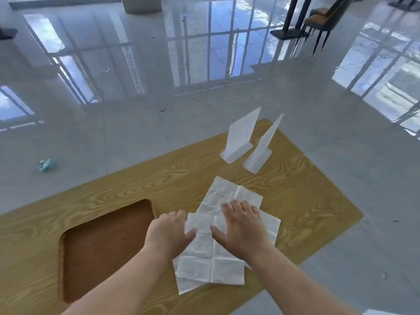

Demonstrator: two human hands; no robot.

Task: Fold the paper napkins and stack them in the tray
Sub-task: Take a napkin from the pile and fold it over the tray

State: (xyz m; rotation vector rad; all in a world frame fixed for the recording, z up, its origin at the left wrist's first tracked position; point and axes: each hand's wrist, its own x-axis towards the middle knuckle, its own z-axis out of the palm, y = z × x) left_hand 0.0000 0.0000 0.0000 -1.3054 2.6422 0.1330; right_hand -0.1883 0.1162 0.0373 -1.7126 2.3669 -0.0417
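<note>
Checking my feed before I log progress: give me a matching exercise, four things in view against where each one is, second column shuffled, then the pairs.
Things
1. brown rectangular tray
2. white unfolded paper napkins
3. two white upright pointed stands
4. crumpled teal wrapper

Places
A. on the grey floor, left of the yellow wood-grain table
B. mid-table, touched by the left hand and right hand
C. on the table, left of the napkins
D. at the table's far end

Pairs: 1-C; 2-B; 3-D; 4-A
</note>
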